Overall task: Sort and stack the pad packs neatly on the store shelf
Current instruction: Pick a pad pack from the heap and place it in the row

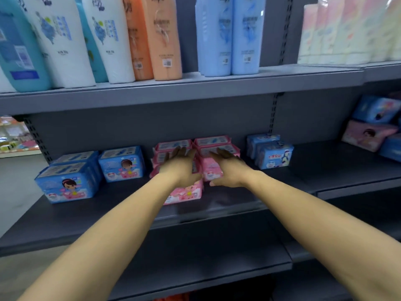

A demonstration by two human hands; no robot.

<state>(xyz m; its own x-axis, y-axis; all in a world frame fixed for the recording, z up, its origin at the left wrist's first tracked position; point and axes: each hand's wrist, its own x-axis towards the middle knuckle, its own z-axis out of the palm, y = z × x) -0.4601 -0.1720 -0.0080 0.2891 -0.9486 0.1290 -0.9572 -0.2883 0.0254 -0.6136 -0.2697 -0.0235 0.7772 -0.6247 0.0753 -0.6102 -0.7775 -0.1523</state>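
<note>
Even, cool overhead store lighting; soft shadow beneath the upper shelf. Overall motion blur softens package print. Wide-angle distortion bends shelf edges and bottles near the frame margins

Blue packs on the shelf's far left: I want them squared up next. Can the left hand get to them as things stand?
Probably yes. The left hand lies open on the pink packs, holding nothing, and only bare shelf lies between it and the blue packs.
</note>
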